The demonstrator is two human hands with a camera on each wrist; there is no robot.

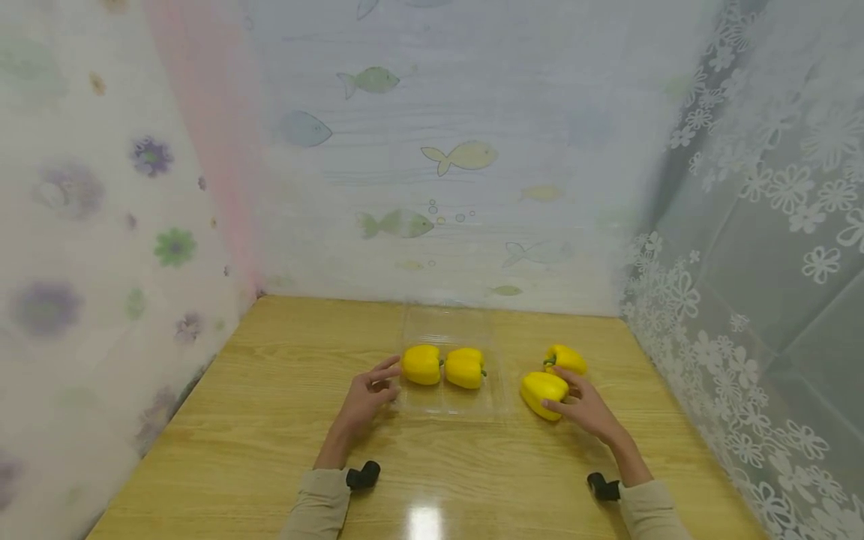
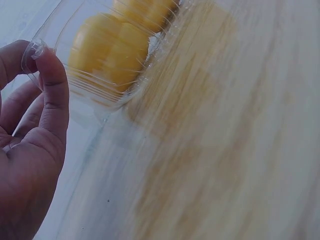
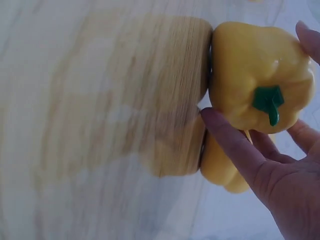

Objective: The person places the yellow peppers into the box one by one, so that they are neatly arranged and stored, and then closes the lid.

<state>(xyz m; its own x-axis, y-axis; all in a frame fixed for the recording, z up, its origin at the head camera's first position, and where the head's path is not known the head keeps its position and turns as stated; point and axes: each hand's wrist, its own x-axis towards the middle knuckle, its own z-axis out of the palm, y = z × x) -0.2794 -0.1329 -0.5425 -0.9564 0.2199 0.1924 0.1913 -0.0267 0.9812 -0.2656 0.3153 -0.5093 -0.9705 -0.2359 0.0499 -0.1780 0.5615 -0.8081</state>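
Patterned plastic curtains with fish and flowers wall in a pale wooden tabletop (image 1: 283, 420). At its middle lies a clear plastic clamshell tray (image 1: 447, 401), the landmark here, holding two yellow bell peppers (image 1: 422, 364) side by side. Just right of the tray lie two more yellow peppers, the nearer one (image 1: 543, 392) and one behind it (image 1: 565, 359).

The left hand (image 1: 367, 396) is at the tray's left edge; its thumb and fingers pinch the thin rim (image 2: 36, 49). The right hand (image 1: 586, 409), right of the tray, has its thumb and fingers curled around the nearer pepper, which sits in that grip with its green stem (image 3: 268, 101) toward the palm.

Judging from this, the flimsy rim could buckle or the light tray skid if pulled, and the glossy pepper could roll out of a loose hold.
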